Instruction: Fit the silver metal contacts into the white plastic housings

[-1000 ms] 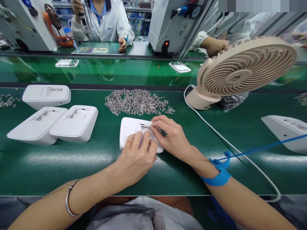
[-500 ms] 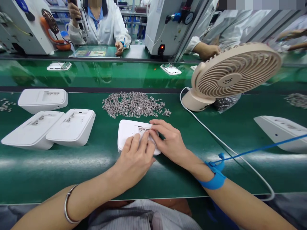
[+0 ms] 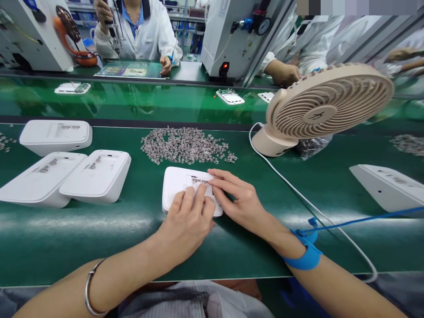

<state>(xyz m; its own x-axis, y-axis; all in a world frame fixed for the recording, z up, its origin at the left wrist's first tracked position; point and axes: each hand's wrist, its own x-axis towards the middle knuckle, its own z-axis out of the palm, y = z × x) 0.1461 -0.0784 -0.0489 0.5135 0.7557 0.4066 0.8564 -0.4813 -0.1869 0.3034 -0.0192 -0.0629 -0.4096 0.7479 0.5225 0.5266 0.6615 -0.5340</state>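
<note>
A white plastic housing [image 3: 174, 180] lies on the green work surface in front of me, its recessed compartment facing up with small metal contacts [image 3: 198, 180] inside. My left hand [image 3: 190, 221] rests over its near side with curled fingers, one fingertip at the compartment; the thumb is mostly hidden. From the right, my right hand [image 3: 240, 194] grips the housing's right end, fingertips and thumb close together by the compartment. Whether a small part sits between those fingertips cannot be made out. Just behind the housing is a pile of small metal clips [image 3: 185, 145].
Several more white housings [image 3: 99, 176] stand at left, another [image 3: 391, 187] at right. A beige fan [image 3: 274, 141] trails a white cable [image 3: 298, 190]. A blue wrist strap [image 3: 306, 251] has a cord running right. Beyond, a green conveyor [image 3: 159, 99] carries circuit-board parts; co-workers sit behind it.
My right hand has shifted slightly right, its fingertips a little farther from the contacts. The left hand stays on the housing. Parts on the far conveyor have moved left.
</note>
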